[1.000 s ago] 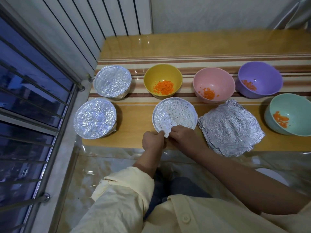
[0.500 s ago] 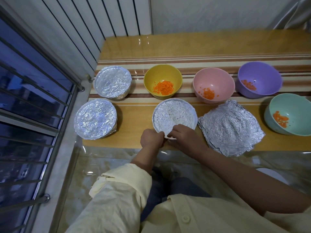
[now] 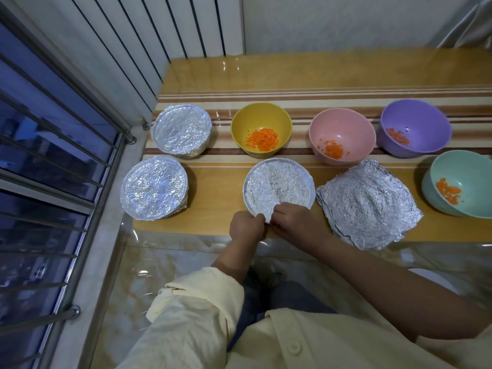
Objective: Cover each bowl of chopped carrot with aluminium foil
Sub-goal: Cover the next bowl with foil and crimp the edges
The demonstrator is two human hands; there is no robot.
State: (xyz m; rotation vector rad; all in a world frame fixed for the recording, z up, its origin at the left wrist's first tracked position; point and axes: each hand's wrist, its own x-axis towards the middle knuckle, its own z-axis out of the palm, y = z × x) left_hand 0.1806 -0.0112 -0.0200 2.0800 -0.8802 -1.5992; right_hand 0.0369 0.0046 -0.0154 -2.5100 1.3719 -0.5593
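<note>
A foil-covered bowl [image 3: 279,185] stands at the front middle of the table. My left hand [image 3: 246,226] and my right hand [image 3: 295,222] both pinch its foil at the near rim, close together. Two more foil-covered bowls stand at the left, one at the back [image 3: 182,129] and one in front [image 3: 154,187]. Open bowls holding chopped carrot are the yellow bowl [image 3: 262,121], the pink bowl [image 3: 342,129], the purple bowl [image 3: 415,123] and the green bowl [image 3: 463,179]. A stack of loose foil sheets [image 3: 370,203] lies right of my hands.
The wooden table [image 3: 218,182] has a striped runner under the back row of bowls. A barred window [image 3: 48,169] runs along the left, and a white radiator [image 3: 186,27] stands behind the table. The table's front edge lies just below my hands.
My hands have kept pinching and folding the foil at the near rim of the middle bowl, shifting only slightly. Nothing else moved.
</note>
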